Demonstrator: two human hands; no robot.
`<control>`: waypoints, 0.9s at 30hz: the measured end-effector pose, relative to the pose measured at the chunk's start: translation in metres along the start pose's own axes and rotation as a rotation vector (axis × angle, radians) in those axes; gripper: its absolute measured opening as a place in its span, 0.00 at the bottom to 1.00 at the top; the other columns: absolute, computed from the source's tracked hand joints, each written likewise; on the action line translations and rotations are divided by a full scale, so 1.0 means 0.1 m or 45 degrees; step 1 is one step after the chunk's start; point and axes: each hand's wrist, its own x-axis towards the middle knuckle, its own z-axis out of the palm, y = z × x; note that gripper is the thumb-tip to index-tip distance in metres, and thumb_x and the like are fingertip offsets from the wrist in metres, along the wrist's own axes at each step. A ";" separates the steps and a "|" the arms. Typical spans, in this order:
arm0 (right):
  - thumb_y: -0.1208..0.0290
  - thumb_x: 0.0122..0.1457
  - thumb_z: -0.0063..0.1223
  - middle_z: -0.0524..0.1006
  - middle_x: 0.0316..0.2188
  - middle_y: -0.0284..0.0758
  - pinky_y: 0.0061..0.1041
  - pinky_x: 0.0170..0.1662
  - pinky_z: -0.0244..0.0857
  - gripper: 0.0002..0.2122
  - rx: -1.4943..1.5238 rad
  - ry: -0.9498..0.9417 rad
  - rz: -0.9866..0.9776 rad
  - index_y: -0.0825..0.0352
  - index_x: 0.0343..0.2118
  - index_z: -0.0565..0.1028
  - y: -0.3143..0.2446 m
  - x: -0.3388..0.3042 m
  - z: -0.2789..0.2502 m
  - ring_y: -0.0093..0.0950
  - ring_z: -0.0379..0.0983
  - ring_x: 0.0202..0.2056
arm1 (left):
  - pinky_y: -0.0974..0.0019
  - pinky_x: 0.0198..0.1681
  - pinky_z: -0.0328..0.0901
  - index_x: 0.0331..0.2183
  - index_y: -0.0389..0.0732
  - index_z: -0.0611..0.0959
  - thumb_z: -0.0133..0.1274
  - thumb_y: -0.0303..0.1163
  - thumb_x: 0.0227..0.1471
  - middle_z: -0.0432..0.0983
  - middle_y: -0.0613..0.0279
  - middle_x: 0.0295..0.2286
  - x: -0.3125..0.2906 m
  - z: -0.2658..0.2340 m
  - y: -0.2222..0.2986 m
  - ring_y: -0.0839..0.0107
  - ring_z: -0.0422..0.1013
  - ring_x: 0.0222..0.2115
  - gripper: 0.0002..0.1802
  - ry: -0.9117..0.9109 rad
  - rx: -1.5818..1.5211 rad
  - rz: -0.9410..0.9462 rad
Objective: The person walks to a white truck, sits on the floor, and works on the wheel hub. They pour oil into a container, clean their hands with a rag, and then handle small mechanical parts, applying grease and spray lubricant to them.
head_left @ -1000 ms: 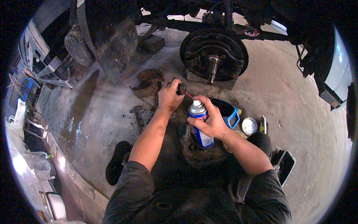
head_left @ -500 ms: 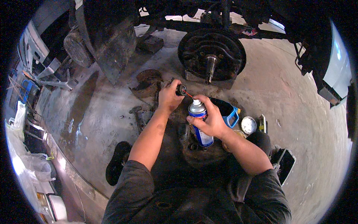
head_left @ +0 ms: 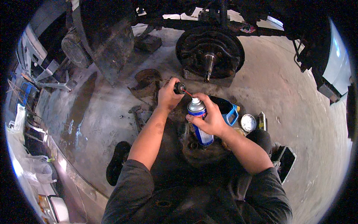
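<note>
My left hand point(head_left: 170, 96) is closed around a small dark round part point(head_left: 180, 88), whose ringed opening faces the spray. In my right hand point(head_left: 212, 116) is a blue and white aerosol spray can point(head_left: 201, 128), held upright with the forefinger on its white nozzle. A thin red straw point(head_left: 188, 92) runs from the nozzle to the opening of the dark part. Just beyond both hands stands a dark brake backing plate point(head_left: 194, 41) with a bare metal spindle point(head_left: 209, 65) sticking out of it. Whether spray is coming out I cannot tell.
Right of the can are a blue-handled jug point(head_left: 233, 116), an open tub of white stuff point(head_left: 248, 122) and a black tray point(head_left: 285, 164). Rusty curved brake shoes point(head_left: 147, 80) and a hammer point(head_left: 137, 114) lie on the floor at left. The vehicle's underside hangs overhead.
The view has shifted slightly. Both hands keep the same grip, with the straw still pointed at the dark part.
</note>
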 end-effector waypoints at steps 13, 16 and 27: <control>0.68 0.47 0.68 0.74 0.42 0.39 0.29 0.47 0.66 0.32 0.170 0.001 0.122 0.65 0.54 0.63 -0.09 0.01 -0.09 0.28 0.73 0.42 | 0.59 0.38 0.69 0.38 0.43 0.74 0.68 0.28 0.33 0.78 0.53 0.33 0.02 0.06 -0.12 0.51 0.75 0.37 0.27 0.011 -0.203 -0.118; 0.69 0.48 0.68 0.71 0.46 0.37 0.28 0.49 0.64 0.33 0.220 0.051 0.153 0.65 0.56 0.61 -0.04 0.03 -0.17 0.26 0.70 0.45 | 0.64 0.38 0.68 0.39 0.42 0.73 0.71 0.28 0.30 0.77 0.59 0.30 0.03 0.06 -0.20 0.69 0.73 0.32 0.31 0.124 -0.291 0.010; 0.68 0.48 0.67 0.75 0.39 0.38 0.28 0.47 0.66 0.31 0.126 0.052 0.099 0.66 0.53 0.63 0.14 -0.04 -0.07 0.26 0.72 0.41 | 0.67 0.31 0.69 0.49 0.42 0.68 0.69 0.25 0.37 0.76 0.60 0.35 0.07 0.06 -0.37 0.69 0.74 0.32 0.38 0.043 -1.127 -0.683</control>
